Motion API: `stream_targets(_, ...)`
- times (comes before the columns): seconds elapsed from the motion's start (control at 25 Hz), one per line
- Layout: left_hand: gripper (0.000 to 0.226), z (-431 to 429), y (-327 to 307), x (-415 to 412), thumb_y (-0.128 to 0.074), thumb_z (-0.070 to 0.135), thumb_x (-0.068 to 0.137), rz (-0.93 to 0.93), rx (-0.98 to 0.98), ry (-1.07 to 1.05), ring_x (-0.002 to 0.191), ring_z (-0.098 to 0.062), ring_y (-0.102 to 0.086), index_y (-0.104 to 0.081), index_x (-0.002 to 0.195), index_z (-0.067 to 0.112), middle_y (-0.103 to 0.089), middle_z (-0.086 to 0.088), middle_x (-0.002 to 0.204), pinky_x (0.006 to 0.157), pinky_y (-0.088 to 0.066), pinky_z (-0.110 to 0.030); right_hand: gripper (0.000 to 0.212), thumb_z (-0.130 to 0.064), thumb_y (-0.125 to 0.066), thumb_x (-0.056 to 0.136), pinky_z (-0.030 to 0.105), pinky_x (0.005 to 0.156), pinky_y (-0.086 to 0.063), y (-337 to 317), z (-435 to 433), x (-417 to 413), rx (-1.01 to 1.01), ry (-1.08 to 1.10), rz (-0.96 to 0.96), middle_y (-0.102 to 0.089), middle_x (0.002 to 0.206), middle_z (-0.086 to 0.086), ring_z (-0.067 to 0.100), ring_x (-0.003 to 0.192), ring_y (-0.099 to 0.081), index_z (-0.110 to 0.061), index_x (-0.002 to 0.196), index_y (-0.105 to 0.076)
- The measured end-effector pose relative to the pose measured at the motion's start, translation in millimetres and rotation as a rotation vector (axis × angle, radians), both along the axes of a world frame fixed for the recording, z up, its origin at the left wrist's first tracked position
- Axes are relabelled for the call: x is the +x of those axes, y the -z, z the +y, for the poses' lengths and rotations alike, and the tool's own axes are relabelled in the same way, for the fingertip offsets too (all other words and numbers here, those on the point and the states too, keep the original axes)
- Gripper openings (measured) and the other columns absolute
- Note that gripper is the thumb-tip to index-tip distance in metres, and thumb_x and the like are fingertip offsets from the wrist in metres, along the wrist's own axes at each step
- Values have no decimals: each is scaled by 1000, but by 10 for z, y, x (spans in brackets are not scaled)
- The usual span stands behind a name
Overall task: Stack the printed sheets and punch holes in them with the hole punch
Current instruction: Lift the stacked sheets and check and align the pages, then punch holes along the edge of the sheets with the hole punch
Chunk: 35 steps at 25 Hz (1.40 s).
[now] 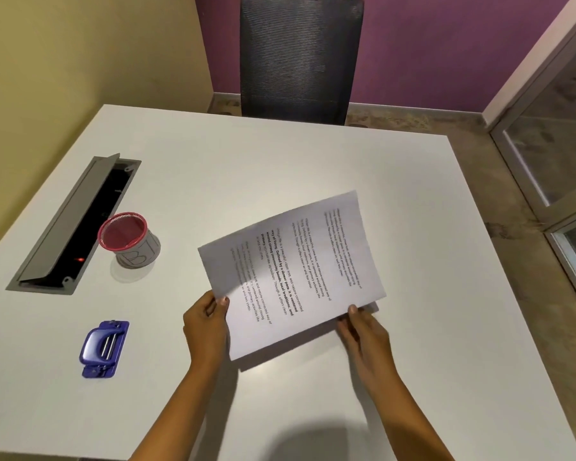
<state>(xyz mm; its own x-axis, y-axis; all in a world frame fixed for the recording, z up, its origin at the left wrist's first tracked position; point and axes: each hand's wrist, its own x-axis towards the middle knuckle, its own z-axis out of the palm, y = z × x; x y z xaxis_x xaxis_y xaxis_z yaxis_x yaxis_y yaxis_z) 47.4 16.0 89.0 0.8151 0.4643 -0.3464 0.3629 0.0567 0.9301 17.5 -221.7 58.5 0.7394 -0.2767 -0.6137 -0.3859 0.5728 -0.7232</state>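
While both hands are busy with the printed sheets point(293, 277), I'd say we're only at the stacking part and nothing's been punched. Left hand point(207, 324) has its fingers closed on the sheets' near-left edge, thumb on top, and the right hand point(363, 331) pinches the near-right corner the same way. The sheets are lifted off the white desk point(313, 154) at a tilt, print facing up, with a shadow under the near edge. How many pages are in there, can't really tell, though a second edge peeks out by the right thumb, so they don't look perfectly squared up. The blue hole punch point(103, 349) sits untouched on the desk, well off to the left of the sheets and a bit nearer the person. Red mesh cup point(127, 239) is also left of the sheets, further back, beside the open cable tray point(74, 224). Still to do, by my guess: tap the edges even, bring the stack over to the punch, slide it in, press.
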Motion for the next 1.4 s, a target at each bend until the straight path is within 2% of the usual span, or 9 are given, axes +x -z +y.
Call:
stream_targets(0.16, 29, -233, 78, -149, -51, -1, 95, 91, -225, -93, 80, -13, -67, -63, 120, 8, -69, -6, 108, 68, -54, -17, 33, -20, -60, 93, 31, 97, -52, -71, 252, 23, 32, -137, -60, -70, 121, 3, 16, 112, -66, -14, 126, -60)
stream_targets(0.36, 32, -459, 159, -279, -49, -2, 96, 102, -275, -136, 101, -23, -65, -61, 125, 3, -68, -12, 119, 92, -48, -30, 26, -6, -60, 91, 18, 74, -57, -76, 424, 78, -106, -180, -25, -75, 108, -3, 13, 100, -71, -16, 115, -64)
stream_targets(0.56, 23, -545, 208, -377, -51, 0, 95, 119, -303, -131, 100, -22, -68, -64, 112, 8, -71, -7, 112, 83, -52, -26, 18, -12, -64, 88, 31, 88, -53, -42, 375, 140, -471, -198, 56, -74, 101, -7, 15, 97, -69, -25, 100, -67)
stream_targets(0.64, 22, -474, 236, -410, -53, 1, 95, 119, -292, -146, 94, -21, -68, -61, 115, 3, -70, -12, 113, 71, -56, -18, 19, -12, -64, 87, 19, 77, -53, -40, 306, 174, -551, -238, 51, -74, 100, -8, 8, 92, -69, -26, 100, -67)
stream_targets(0.76, 30, -226, 260, -430, -51, -3, 95, 120, -320, -241, 86, -26, -64, -54, 124, 1, -63, -17, 109, 81, -57, -36, 26, -6, -63, 88, 2, 60, -49, -6, 183, 217, -575, -314, 42, -71, 102, -6, -5, 83, -64, -20, 109, -67)
stream_targets(0.88, 27, 137, 296, -430, -53, -3, 94, 176, -182, -290, 75, -26, -61, -58, 119, 5, -65, -12, 98, 78, -56, -40, 32, 0, -62, 87, 0, 59, -47, 28, 64, 249, -627, -435, 58, -70, 104, -4, -6, 80, -63, -13, 116, -66)
stream_targets(1.04, 19, 589, 317, -456, -55, 2, 92, 215, 199, -227, 74, -20, -64, -64, 107, 11, -69, -9, 97, 65, -54, -18, 31, 1, -62, 87, 9, 64, -52, 86, 2, 323, -661, -539, 86, -72, 107, 3, 10, 83, -68, -8, 117, -66)
stream_targets(1.2, 18, 1009, 332, -442, -53, 2, 92, 251, 404, -214, 95, -31, -65, -64, 106, 2, -69, -15, 102, 81, -45, -30, 32, -2, -62, 86, 33, 90, -54, 195, 33, 390, -709, -629, 97, -72, 113, 7, 22, 99, -69, -7, 117, -67)
stream_targets(1.4, 32, 1562, 328, -345, -66, 9, 88, 348, 622, -322, 102, -42, -58, -54, 116, -2, -59, -26, 116, 79, -44, -40, 29, -5, -64, 86, 25, 81, -49, 365, 29, 390, -739, -661, 121, -72, 110, 4, 19, 94, -66, -10, 115, -67)
